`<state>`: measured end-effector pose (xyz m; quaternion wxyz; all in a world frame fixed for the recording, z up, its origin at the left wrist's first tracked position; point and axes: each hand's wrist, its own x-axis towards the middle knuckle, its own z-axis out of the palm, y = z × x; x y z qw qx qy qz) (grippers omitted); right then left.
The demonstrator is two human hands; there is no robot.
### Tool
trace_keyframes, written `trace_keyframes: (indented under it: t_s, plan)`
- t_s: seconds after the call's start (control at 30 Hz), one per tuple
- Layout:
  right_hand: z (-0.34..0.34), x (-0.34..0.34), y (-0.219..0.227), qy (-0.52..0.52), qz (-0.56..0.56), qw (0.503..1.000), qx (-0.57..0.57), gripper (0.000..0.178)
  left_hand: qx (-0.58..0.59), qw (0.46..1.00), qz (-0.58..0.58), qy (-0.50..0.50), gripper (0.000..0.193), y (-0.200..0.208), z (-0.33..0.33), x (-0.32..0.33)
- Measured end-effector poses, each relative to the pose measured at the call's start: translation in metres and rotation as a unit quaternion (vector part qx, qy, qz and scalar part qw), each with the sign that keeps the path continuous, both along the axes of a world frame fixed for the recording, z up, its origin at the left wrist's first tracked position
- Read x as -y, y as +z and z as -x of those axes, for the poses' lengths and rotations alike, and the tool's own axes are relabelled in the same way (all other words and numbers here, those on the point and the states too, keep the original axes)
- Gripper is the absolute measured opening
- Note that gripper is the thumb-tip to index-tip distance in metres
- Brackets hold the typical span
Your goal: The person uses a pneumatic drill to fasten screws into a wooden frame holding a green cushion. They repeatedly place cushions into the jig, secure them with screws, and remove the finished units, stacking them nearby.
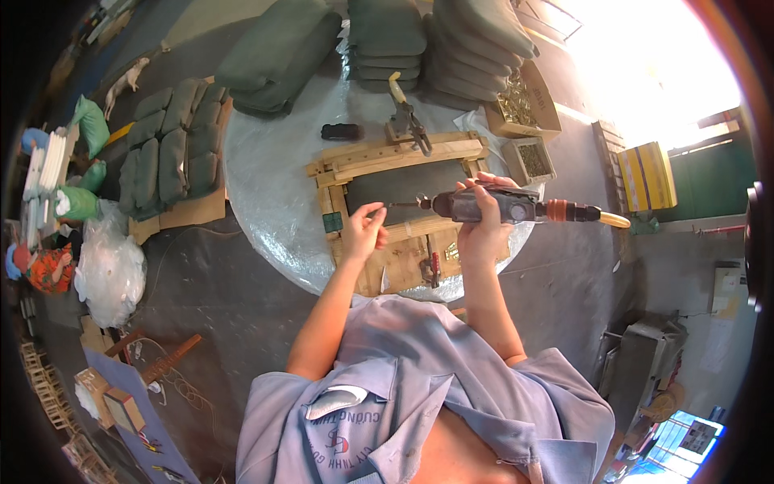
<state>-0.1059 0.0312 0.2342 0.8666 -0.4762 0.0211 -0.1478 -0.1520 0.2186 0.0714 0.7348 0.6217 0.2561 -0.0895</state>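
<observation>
My right hand (484, 218) is wrapped round the body of a grey-black pneumatic screwdriver (468, 205), which lies level with its long thin bit pointing left. An orange-red coupling and yellow hose (614, 219) trail from its right end. My left hand (367, 232) pinches at the bit's tip; whatever is between the fingers is too small to make out. Below both hands, a wooden frame jig (411, 161) surrounds a dark grey-green panel (395, 192). A toggle clamp (413, 125) with a yellow handle is on its far rail, and a red-handled clamp (434, 270) on its near board.
Plastic film covers the round table (266, 185). Grey-green cushions (387, 40) are stacked along its far edge. At the right back stand a carton of metal parts (548, 109) and a smaller box (528, 160). More cushions (171, 153) lie left; a black object (341, 131) sits beyond the jig.
</observation>
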Motion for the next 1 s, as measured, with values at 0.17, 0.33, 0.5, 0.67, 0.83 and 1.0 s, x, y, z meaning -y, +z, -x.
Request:
trace_keyframes:
  t_s: [0.17,0.33,0.5,0.67,0.83,1.0]
  plan:
    - [-0.015,-0.053,-0.02,0.023,0.108,0.991,0.076,0.04,0.055,0.838,-0.529,-0.125,0.041,-0.048,-0.011,-0.059]
    - [-0.034,-0.103,-0.038,0.046,0.172,0.98,0.093,0.039,0.014,0.793,-0.567,-0.224,0.054,-0.048,-0.03,-0.071]
    - [-0.047,-0.129,-0.058,0.075,0.232,0.967,0.075,0.036,0.036,0.705,-0.653,-0.275,0.059,-0.061,-0.038,-0.069]
    - [-0.055,-0.153,-0.074,0.085,0.215,0.971,0.057,0.029,0.067,0.653,-0.688,-0.31,0.052,-0.071,-0.049,-0.067]
    - [-0.065,-0.163,-0.096,0.098,0.239,0.965,0.038,0.029,0.037,0.701,-0.649,-0.295,0.049,-0.064,-0.052,-0.065]
    - [-0.067,-0.17,-0.101,0.112,0.228,0.967,0.014,0.028,0.021,0.755,-0.59,-0.285,0.056,-0.056,-0.046,-0.074]
